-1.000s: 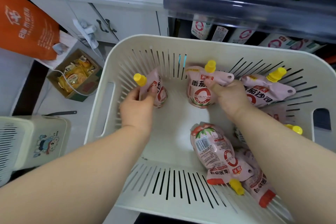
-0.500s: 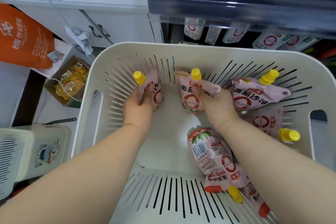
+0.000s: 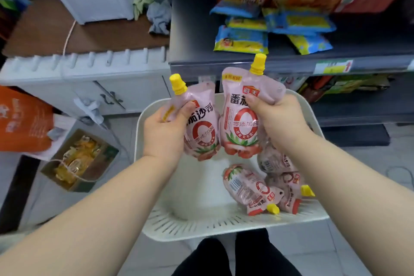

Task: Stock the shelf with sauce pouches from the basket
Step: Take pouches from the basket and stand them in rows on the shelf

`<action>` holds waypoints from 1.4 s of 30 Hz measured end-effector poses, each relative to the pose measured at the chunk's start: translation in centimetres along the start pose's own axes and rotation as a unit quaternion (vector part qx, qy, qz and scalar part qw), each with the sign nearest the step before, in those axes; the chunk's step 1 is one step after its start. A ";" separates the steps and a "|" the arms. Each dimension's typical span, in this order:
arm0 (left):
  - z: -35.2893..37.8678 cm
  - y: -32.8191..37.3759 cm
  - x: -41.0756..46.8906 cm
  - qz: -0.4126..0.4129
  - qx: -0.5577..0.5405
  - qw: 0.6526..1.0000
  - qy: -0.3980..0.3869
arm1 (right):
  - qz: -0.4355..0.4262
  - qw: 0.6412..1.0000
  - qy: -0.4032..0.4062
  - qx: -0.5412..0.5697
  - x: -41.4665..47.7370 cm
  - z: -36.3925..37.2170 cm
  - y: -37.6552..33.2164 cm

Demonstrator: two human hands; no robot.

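Clutching one yellow-capped sauce pouch [image 3: 202,129] upright in the left grip [image 3: 165,133] and a second pouch [image 3: 240,119] in the right grip [image 3: 279,119], side by side above the white basket [image 3: 224,228] holding several spare pouches [image 3: 248,188], before the dark shelf [image 3: 192,60].

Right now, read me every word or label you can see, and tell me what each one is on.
"海天": logo on right pouch.
"番茄": same pouch, partly under the right hand.
"零添加": its red ring.
"沙司": left pouch.
Too blurred to read: shelf tag, snack bags, orange bag, basket pouches.
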State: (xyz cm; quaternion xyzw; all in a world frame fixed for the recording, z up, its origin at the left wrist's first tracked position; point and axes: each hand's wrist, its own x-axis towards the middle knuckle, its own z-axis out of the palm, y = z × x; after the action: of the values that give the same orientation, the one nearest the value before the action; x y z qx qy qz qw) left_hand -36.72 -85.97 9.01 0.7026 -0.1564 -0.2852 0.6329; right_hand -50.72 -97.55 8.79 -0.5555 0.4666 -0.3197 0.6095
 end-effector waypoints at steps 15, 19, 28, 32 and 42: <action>7.3 21.2 -9.2 0.244 -0.053 0.947 -0.202 | -0.200 0.978 0.017 0.061 -9.4 -13.6 -21.3; 11.3 23.8 -12.5 0.272 -0.053 0.933 -0.232 | -0.216 0.975 0.023 0.048 -10.9 -18.2 -24.3; 21.9 25.7 -20.3 0.281 -0.088 0.920 -0.259 | -0.223 0.974 0.038 0.004 -13.2 -30.9 -27.5; 26.5 25.3 -23.2 0.280 -0.092 0.918 -0.266 | -0.227 0.972 0.051 0.015 -13.3 -36.2 -27.3; 34.1 23.6 -25.8 0.199 -0.112 0.934 -0.274 | -0.216 0.969 0.083 0.081 -11.9 -44.5 -25.8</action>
State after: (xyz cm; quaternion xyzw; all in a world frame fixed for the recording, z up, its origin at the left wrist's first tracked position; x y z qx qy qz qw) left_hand -74.18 -101.84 36.10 0.4761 -0.4275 -0.3505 0.6839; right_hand -92.79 -108.20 38.87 -0.5634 0.3570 -0.5258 0.5280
